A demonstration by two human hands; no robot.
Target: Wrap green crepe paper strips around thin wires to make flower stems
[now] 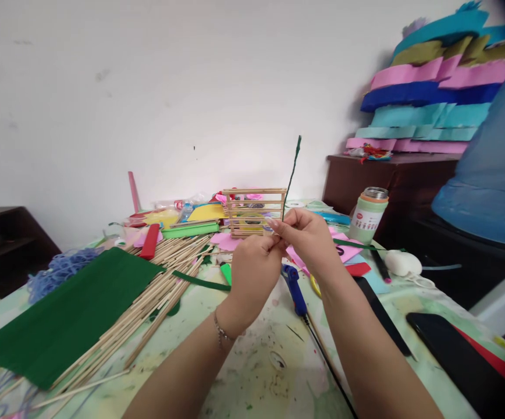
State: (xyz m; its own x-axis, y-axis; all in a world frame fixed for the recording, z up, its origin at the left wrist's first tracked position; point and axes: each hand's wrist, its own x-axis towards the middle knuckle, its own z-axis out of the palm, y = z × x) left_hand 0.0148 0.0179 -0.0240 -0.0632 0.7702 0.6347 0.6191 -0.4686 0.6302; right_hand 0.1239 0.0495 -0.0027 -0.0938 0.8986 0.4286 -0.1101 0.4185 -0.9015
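Stem: green stem [292, 174] is standing almost upright at frame centre, long axis vertical, tip pointing up.
Left hand: left hand [255, 270] is closing its grip on the stem's bottom end.
Right hand: right hand [309, 235] is pinching it just above.
Handling: judging it light, bendy, possibly paper-wrapped; best gripping low.

The left hand [255, 270] and right hand [309, 235] meet above the table [252, 372], with a stem [294, 169] rising from them. A stick frame [255, 212] stands behind them. Skewers [156, 291] lie left of the left hand, with a paper sheet [69, 314] farther left. A glue gun [294, 285] lies under the right hand, and a flask [368, 215] stands to its right.
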